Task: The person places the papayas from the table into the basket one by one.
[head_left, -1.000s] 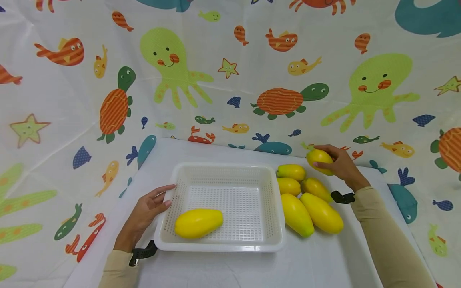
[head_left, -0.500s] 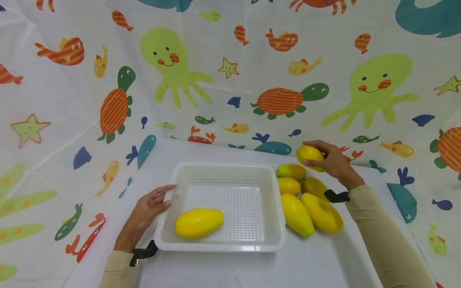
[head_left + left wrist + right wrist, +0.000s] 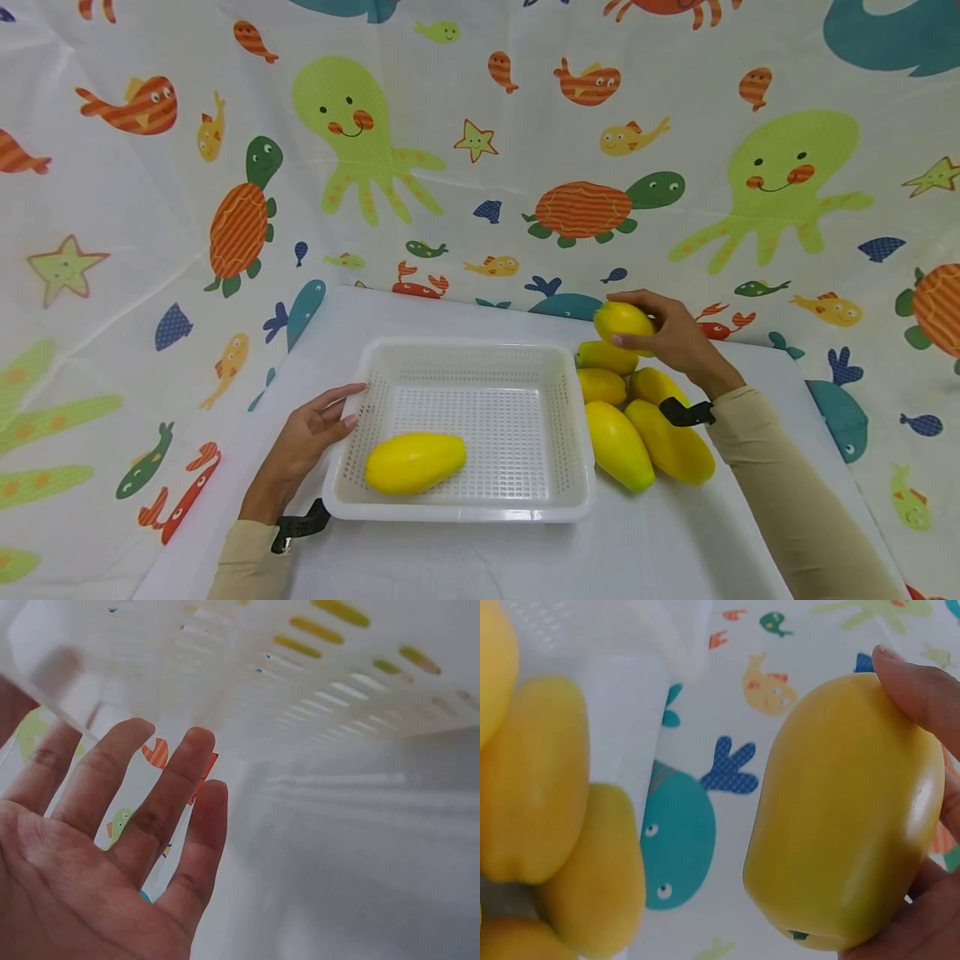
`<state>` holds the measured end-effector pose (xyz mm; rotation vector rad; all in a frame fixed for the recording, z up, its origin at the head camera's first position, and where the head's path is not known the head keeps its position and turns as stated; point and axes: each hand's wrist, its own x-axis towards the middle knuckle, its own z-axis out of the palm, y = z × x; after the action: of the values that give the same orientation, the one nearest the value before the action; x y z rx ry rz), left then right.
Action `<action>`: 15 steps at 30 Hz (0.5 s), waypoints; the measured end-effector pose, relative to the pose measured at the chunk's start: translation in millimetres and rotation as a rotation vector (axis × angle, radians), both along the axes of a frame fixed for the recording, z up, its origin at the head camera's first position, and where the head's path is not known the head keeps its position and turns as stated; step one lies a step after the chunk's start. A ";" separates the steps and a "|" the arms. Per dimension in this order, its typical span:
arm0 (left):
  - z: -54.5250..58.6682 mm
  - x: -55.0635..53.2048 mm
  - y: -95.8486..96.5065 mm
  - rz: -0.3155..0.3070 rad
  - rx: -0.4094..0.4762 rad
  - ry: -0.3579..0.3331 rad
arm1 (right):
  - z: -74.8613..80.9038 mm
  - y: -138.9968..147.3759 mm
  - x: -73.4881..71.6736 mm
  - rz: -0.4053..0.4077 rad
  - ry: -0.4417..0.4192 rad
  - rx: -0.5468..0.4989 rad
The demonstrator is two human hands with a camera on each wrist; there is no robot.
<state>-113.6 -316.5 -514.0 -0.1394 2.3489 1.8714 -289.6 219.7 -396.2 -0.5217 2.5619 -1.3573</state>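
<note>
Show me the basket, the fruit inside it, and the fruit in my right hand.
Basket (image 3: 506, 433), head view: perforated floor.
Fruit inside (image 3: 416, 462), head view: upper side.
Held fruit (image 3: 844, 814), right wrist view: broad side.

The basket (image 3: 480, 514) was white, the fruit (image 3: 416, 463) in and beside it yellow — the backdrop (image 3: 435, 92) behind it white with orange-striped turtles (image 3: 583, 210).

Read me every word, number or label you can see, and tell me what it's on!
There are none I can read.
White perforated plastic basket: no writing visible.
Smooth yellow oblong fruits: none on the sides that show.
White cloth with colourful sea creatures: only pictures.
Black wrist bands: too small to tell.
</note>
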 end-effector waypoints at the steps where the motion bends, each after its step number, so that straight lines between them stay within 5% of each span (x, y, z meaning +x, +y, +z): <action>1: 0.2 -0.2 0.1 0.001 0.003 -0.001 | 0.5 -2.4 1.6 0.004 0.001 -0.001; 15: 0.4 -0.6 0.1 -0.002 0.004 0.009 | 4.1 -32.3 13.8 0.117 0.004 -0.058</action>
<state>-114.2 -316.4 -513.6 -0.1288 2.3498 1.8801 -275.8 187.4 -392.1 -0.6735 2.4591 -1.3946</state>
